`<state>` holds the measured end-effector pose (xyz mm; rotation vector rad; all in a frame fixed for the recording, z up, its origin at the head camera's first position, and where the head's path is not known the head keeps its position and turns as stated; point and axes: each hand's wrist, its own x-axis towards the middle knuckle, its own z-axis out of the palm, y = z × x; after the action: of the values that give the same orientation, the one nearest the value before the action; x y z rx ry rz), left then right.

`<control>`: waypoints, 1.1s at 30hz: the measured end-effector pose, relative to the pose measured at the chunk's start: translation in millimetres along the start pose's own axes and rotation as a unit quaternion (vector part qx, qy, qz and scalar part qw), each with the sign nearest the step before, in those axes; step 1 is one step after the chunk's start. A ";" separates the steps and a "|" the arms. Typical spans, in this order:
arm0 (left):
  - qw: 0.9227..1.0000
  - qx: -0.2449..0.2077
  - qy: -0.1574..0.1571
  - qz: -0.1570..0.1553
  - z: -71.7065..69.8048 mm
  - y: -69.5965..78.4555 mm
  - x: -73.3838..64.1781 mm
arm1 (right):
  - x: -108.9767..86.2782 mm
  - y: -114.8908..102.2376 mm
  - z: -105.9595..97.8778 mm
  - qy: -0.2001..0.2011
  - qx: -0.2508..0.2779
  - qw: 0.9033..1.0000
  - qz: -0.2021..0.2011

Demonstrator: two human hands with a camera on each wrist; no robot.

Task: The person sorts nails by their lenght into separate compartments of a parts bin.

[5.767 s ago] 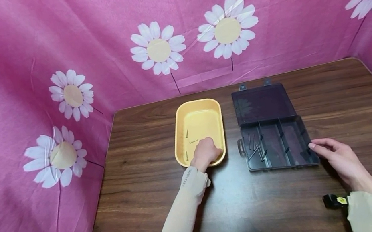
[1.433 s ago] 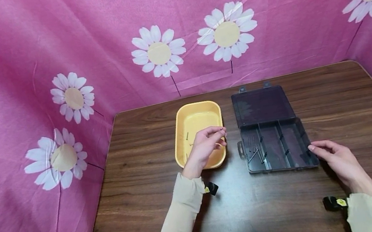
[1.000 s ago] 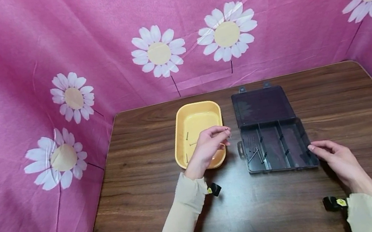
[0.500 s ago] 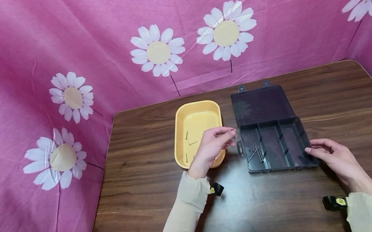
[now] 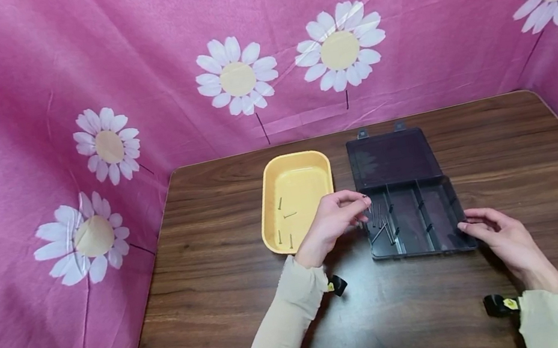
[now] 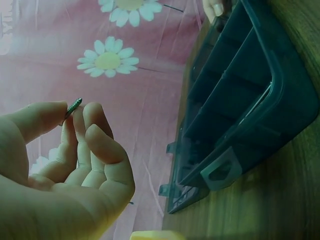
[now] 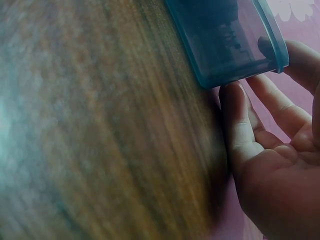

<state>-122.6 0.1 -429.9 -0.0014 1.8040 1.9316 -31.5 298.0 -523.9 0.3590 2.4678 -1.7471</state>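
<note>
My left hand (image 5: 334, 221) pinches a screw between thumb and fingertips, over the left compartment of a dark see-through organizer box (image 5: 415, 246). In the left wrist view, the threaded end of the screw (image 6: 75, 106) sticks out past the thumb. Several long screws (image 5: 388, 233) lie in that left compartment. At the box's right side my right hand (image 5: 512, 246) grips the wall near the front corner; in the right wrist view a fingertip shows through the box wall (image 7: 235, 45). Left of the box stands a yellow tray (image 5: 299, 160) with several screws (image 5: 290, 215) in it.
The box's lid (image 5: 391, 157) lies folded back behind it, its two latches toward the pink flowered cloth (image 5: 158, 65). A latch-like loop juts from the box's left side. Everything stands on a brown wooden table (image 5: 212, 306).
My left hand has come up out of the yellow tray with a screw and moved right, to above the box's left compartment. My right hand stays at the box's right wall.
</note>
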 end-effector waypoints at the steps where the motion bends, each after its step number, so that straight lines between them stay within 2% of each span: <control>1: 1.000 0.007 -0.001 0.000 1.2 -0.8 0.3 | -0.2 0.0 0.0 -0.001 0.000 1.000 0.000; 8: 0.999 0.029 -0.018 0.018 8.9 -7.4 2.8 | -0.4 0.2 -0.7 0.000 -0.005 1.000 0.002; 17: 0.998 0.048 -0.026 0.020 17.6 -16.7 7.0 | -1.1 -0.4 -2.0 -0.007 -0.010 1.000 0.005; 33: 0.999 0.047 -0.003 -0.020 32.3 -21.7 10.8 | -0.2 -1.6 -4.5 -0.018 -0.011 1.000 0.019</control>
<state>-114.0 34.2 -449.7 -0.0001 1.8763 1.8162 -31.4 301.7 -520.8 0.3662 2.4376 -1.6945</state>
